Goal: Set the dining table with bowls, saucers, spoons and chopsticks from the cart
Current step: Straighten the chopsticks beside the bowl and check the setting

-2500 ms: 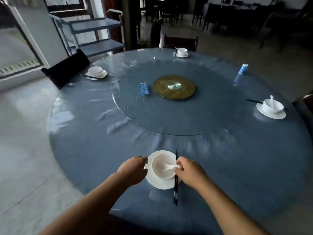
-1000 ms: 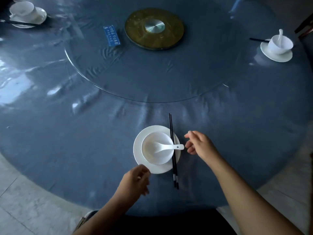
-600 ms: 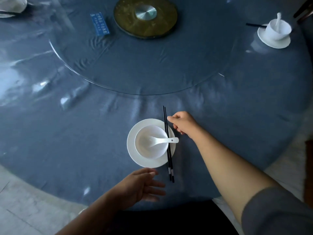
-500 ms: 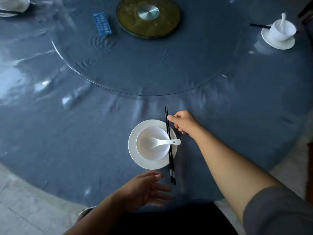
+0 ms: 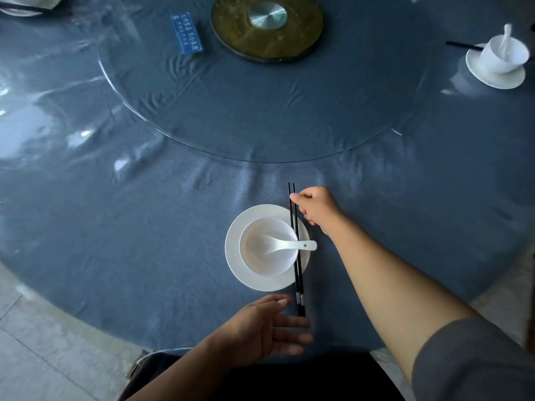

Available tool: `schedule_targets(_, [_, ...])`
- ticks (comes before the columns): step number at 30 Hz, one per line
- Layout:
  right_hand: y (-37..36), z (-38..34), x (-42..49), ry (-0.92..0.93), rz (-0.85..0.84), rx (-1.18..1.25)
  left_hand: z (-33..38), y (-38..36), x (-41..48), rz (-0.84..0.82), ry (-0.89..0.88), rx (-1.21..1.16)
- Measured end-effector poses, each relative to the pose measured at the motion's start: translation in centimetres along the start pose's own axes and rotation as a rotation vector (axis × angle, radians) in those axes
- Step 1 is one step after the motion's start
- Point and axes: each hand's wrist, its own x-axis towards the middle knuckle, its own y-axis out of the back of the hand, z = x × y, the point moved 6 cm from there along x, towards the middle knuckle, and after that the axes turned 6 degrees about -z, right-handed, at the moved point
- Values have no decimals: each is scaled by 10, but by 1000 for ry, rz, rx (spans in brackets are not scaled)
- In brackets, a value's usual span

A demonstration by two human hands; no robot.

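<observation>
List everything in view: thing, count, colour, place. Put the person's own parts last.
table: one, round, blue-grey cover, fills the view
glass turntable: one, clear, centre of the table
round base: one, brass-coloured with silver hub, under the turntable's middle
card: one, blue, left of the base
near saucer: one, white, near table edge
near bowl: one, white, on that saucer
near spoon: one, white, in the bowl, handle pointing right
chopsticks: one pair, black, across the saucer's right rim
far setting: white saucer, bowl and spoon with black chopsticks, upper right
another setting: partly cut off, upper left
floor: pale tiles, lower left
left hand: open, near the chopsticks' near ends
right hand: pinching the chopsticks near their far ends
</observation>
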Motion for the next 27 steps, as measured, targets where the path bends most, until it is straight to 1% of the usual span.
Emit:
schedule_targets(8, [-1, 0, 0, 12, 42, 17, -2, 0, -3, 0, -26, 23])
schedule_targets(12, [-6, -4, 1, 22, 21, 48, -2, -2, -5, 0, -22, 40])
schedule_targets(20, [-11, -8, 2, 32, 11, -24, -1, -3, -7, -1, -24, 33])
schedule_targets(27, [-4, -3, 0, 10, 35, 5, 0, -5, -7, 10, -31, 43])
